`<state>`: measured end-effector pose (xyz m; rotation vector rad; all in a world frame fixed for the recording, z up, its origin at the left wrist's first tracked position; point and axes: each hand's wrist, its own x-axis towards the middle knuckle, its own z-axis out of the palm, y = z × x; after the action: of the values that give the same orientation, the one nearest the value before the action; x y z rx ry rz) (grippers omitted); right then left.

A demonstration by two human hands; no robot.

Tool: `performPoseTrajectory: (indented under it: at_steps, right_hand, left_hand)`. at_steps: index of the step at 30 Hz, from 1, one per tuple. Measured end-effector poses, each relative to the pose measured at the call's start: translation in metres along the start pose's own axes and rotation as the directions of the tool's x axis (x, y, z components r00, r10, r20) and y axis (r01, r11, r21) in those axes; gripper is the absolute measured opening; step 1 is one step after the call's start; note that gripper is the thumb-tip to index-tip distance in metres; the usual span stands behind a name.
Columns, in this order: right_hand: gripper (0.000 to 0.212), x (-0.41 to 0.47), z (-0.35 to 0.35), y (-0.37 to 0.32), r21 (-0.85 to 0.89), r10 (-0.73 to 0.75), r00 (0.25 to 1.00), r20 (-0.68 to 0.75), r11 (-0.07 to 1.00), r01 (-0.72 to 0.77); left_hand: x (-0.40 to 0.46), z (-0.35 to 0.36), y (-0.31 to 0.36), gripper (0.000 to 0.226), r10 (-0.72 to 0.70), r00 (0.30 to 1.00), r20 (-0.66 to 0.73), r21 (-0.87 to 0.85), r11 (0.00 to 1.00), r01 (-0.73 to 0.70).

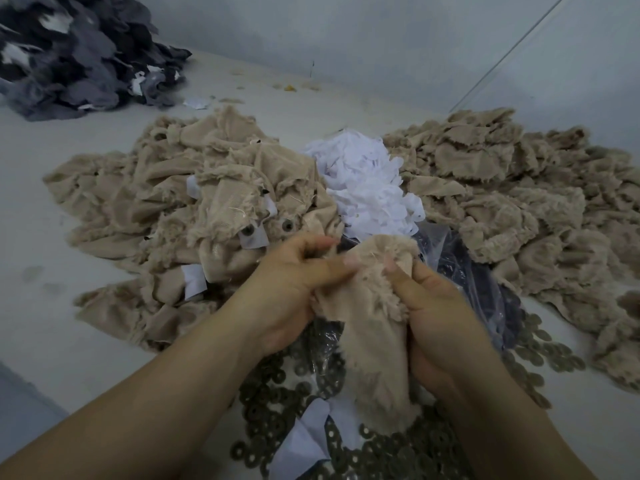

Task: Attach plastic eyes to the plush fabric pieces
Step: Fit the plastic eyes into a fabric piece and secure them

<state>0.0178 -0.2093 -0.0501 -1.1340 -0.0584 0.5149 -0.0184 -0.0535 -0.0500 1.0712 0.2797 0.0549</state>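
Observation:
I hold a beige plush fabric piece (370,341) between both hands in the middle of the view. My left hand (294,289) grips its left edge, thumb pressed on top. My right hand (433,306) grips its right edge with the thumb on the furry side. Whether a plastic eye sits in either hand is hidden by the fabric. Under my hands lies a spread of dark ring-shaped washers (277,393). A clear plastic bag (460,271) of dark parts lies just behind the held piece.
A beige pile (194,202) at left holds pieces with dark eyes fitted (287,226). Another beige pile (519,188) lies at right. White fabric scraps (367,181) sit between them. Grey fabric (76,53) is heaped at far left against the wall.

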Motion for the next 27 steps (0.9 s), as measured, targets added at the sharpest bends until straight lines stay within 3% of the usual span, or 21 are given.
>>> performPoseTrajectory:
  at_steps: [3,5,6,8,10,11,13,15,17,19,23,25,27]
  right_hand:
    - [0.025,0.001,-0.001,0.0,0.0,0.008,1.0,-0.027,1.0,-0.008]
    - [0.024,0.002,-0.005,-0.001,-0.02,0.019,0.999,-0.051,1.0,-0.02]
    - [0.023,0.002,-0.005,-0.002,-0.045,0.03,0.998,-0.059,0.998,-0.032]
    - [0.027,0.001,-0.005,-0.004,-0.093,0.053,0.998,-0.041,0.994,-0.057]
    - [0.028,0.0,-0.004,-0.004,-0.091,0.077,0.997,-0.021,0.993,-0.078]
    - [0.028,0.001,-0.005,-0.004,-0.077,0.096,0.995,-0.023,0.992,-0.098]
    - [0.031,0.002,-0.008,-0.005,-0.034,0.156,0.987,-0.025,0.987,-0.156]
    - [0.037,0.002,-0.009,-0.01,0.035,0.226,0.973,-0.037,0.974,-0.225]
    - [0.037,0.001,-0.009,-0.014,0.109,0.325,0.946,-0.02,0.941,-0.321]
    - [0.025,0.003,-0.011,-0.018,0.257,0.336,0.942,0.02,0.909,-0.329]
    - [0.033,0.01,-0.012,-0.021,0.612,0.308,0.951,-0.007,0.754,-0.24]
    - [0.039,0.012,-0.012,-0.018,0.647,0.357,0.934,-0.002,0.712,-0.271]
    - [0.044,0.009,-0.009,-0.012,0.569,0.383,0.923,0.026,0.753,-0.329]
  left_hand:
    - [-0.004,-0.002,-0.003,0.068,0.005,1.0,0.023,0.043,0.999,-0.006]
    - [-0.006,-0.002,-0.001,0.062,0.105,0.994,0.002,0.321,0.942,-0.1]
    - [-0.006,-0.003,-0.001,0.057,0.204,0.979,0.011,0.538,0.824,-0.178]
    - [-0.008,-0.004,0.001,0.053,0.431,0.887,0.166,0.818,0.442,-0.368]
    - [-0.011,-0.001,0.007,0.051,0.484,0.754,0.445,0.799,0.167,-0.578]
    - [-0.011,0.0,0.009,0.045,0.452,0.707,0.544,0.75,0.115,-0.651]
    - [-0.01,0.002,0.014,0.03,0.401,0.673,0.622,0.702,0.096,-0.706]
    - [-0.008,0.001,0.017,0.021,0.4,0.679,0.615,0.703,0.112,-0.703]
    - [-0.007,-0.001,0.019,0.014,0.417,0.72,0.555,0.733,0.164,-0.66]
    - [-0.005,-0.003,0.022,0.005,0.44,0.771,0.461,0.772,0.229,-0.593]
    - [-0.006,-0.001,0.025,0.022,0.57,0.759,0.315,0.759,0.328,-0.562]
    - [-0.006,0.002,0.025,0.026,0.56,0.797,0.226,0.741,0.432,-0.514]
    - [-0.005,0.006,0.024,0.024,0.523,0.834,0.179,0.719,0.509,-0.473]
